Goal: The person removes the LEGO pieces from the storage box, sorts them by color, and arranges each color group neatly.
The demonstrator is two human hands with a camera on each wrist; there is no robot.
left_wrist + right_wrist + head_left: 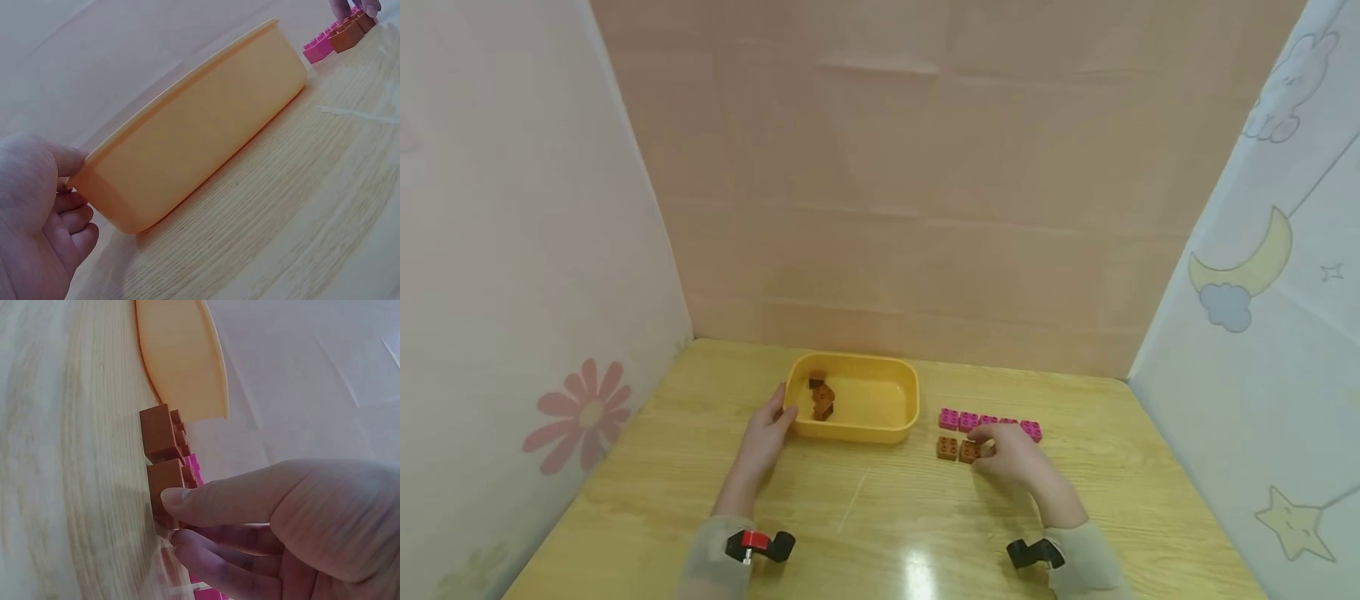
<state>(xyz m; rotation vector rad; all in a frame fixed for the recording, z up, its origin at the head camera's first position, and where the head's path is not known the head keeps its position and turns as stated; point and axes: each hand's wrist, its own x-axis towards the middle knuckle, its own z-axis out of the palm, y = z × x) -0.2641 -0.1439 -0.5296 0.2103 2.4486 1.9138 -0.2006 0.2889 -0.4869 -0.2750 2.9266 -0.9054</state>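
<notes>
My left hand (764, 437) grips the left end of a yellow plastic bin (857, 433), with the thumb at its rim and the fingers curled against the outside in the left wrist view. Inside the bin, several brown toy bricks (823, 395) lie loosely at the left. To the bin's right, my right hand (1021, 457) pinches a brown brick (164, 481) standing on the table, its thumb on the near side. Beside that brick stands a second brown brick (947, 448). Behind them runs a row of several pink bricks (949, 418), partly covered by the right hand.
The wooden table (865, 517) reaches back to a beige wall covering (880, 208). A white panel with a flower (587, 414) stands at the left, and another with a moon (1247, 258) at the right. Both wrists wear black mounts.
</notes>
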